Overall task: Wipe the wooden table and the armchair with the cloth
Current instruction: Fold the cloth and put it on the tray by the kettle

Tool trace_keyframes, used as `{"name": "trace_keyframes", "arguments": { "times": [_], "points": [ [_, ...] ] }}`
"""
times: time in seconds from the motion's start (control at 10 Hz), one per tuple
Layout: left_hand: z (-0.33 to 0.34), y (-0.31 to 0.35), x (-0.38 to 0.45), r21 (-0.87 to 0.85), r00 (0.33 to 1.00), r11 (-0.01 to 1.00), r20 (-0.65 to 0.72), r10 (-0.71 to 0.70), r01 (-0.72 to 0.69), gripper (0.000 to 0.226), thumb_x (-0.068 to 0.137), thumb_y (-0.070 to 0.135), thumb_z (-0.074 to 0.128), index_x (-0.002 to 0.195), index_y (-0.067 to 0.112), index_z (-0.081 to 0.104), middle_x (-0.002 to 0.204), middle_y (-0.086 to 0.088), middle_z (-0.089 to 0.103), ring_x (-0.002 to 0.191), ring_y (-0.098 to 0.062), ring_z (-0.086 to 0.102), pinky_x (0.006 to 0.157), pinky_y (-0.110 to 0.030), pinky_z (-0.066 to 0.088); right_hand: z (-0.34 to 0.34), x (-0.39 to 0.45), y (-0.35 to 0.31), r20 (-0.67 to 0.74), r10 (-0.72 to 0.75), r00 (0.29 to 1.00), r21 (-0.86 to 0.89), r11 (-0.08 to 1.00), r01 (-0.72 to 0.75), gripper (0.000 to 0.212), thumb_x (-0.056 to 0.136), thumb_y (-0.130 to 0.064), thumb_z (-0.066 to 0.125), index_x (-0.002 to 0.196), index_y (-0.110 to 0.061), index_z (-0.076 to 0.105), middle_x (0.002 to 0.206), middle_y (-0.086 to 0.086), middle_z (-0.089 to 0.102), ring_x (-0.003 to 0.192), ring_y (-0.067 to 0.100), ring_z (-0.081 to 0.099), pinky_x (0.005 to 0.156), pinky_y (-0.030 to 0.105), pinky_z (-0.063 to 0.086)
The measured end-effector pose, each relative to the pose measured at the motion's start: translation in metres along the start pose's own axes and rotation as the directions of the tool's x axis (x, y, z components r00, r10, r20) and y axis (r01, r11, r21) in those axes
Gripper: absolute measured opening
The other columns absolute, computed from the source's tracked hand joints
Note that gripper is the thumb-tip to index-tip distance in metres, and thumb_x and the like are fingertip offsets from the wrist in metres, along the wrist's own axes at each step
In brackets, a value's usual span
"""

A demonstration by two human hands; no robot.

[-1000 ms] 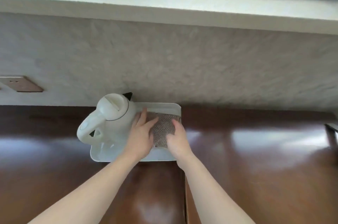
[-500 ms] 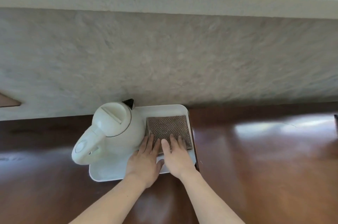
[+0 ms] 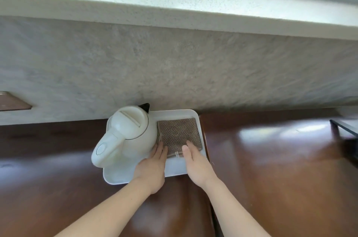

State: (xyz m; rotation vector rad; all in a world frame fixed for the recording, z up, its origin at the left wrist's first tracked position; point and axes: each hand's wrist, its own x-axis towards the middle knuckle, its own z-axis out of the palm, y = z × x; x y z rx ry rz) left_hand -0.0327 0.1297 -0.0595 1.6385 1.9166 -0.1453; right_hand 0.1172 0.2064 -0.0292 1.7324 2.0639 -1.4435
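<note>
Folded cloth (image 3: pixel 179 136) is laid flat in the white tray (image 3: pixel 174 171) on the wooden table (image 3: pixel 271 169), just beside the kettle (image 3: pixel 127 136), likely parked there. Both grips are released: left hand (image 3: pixel 153 167) and right hand (image 3: pixel 196 165) flat-fingered at its near edge, holding nothing.

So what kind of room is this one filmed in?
Probably a hotel room or lounge, though a home is possible. A white kettle stands on a tray with a folded cloth beside it, on a glossy wooden table under a windowsill.
</note>
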Motion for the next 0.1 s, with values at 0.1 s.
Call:
{"name": "trace_keyframes", "arguments": {
  "times": [0.1],
  "points": [
    [-0.0286, -0.005, -0.0197, 0.01, 0.998, 0.998, -0.026, 0.062, -0.062, 0.083, 0.095, 0.004, 0.047, 0.162, 0.016, -0.001, 0.17, -0.002, -0.01, 0.156, -0.02, 0.01, 0.117, -0.033, 0.034, -0.0273, -0.0235, -0.0167, -0.108, 0.016, 0.994, 0.041, 0.999, -0.012, 0.062, 0.101, -0.059, 0.02, 0.151, -0.025, 0.035, 0.155, -0.004, 0.04, 0.144, 0.018, 0.034, 0.108, 0.023, 0.021]
  ]
}}
